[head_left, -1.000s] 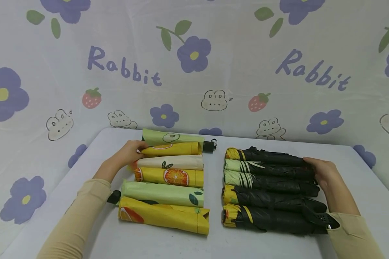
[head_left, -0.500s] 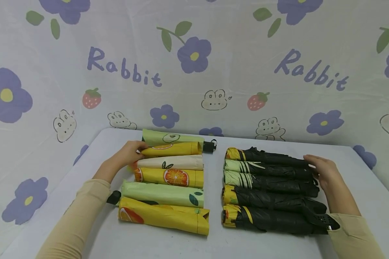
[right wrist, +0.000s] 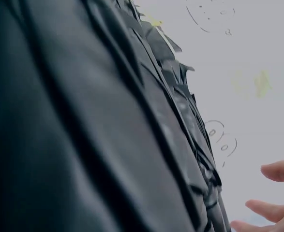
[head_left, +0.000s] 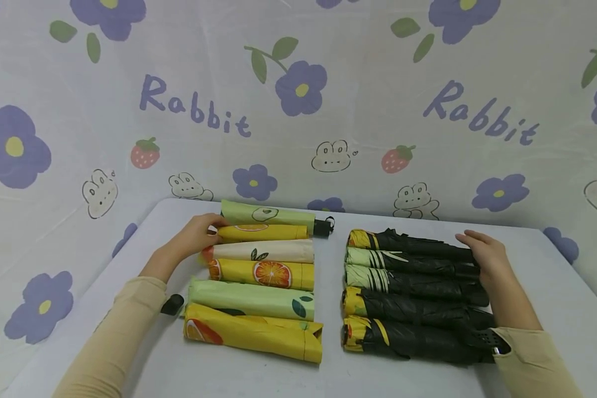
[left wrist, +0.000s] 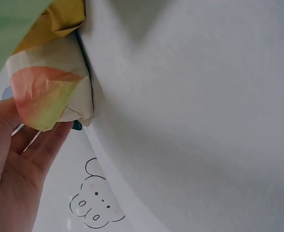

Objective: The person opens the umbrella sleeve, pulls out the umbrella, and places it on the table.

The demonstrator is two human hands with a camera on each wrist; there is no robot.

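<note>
In the head view my left hand (head_left: 199, 229) grips the left end of a yellow orange-print umbrella sleeve (head_left: 263, 232), second from the back in the left column. Just in front lies a cream sleeve (head_left: 278, 250); its fruit-print end (left wrist: 47, 92) hides part of the hand in the left wrist view. Behind is a pale green avocado-print sleeve (head_left: 244, 213) with a black handle (head_left: 322, 227) at its right end. My right hand (head_left: 495, 271) has its fingers extended at the right end of a folded black umbrella (head_left: 423, 244), farthest back in the right column. Contact there is hard to tell.
Nearer me on the left lie another yellow sleeve (head_left: 258, 273), a pale green one (head_left: 254, 301) and a front yellow one (head_left: 254, 334). Several black umbrellas (head_left: 418, 337) form the right column. A printed cloth (head_left: 363, 99) hangs behind the white table (head_left: 328, 381).
My right hand has shifted slightly left, and its fingers have straightened. The gripped yellow sleeve's right end now lies flatter. The head view has tilted a little.
</note>
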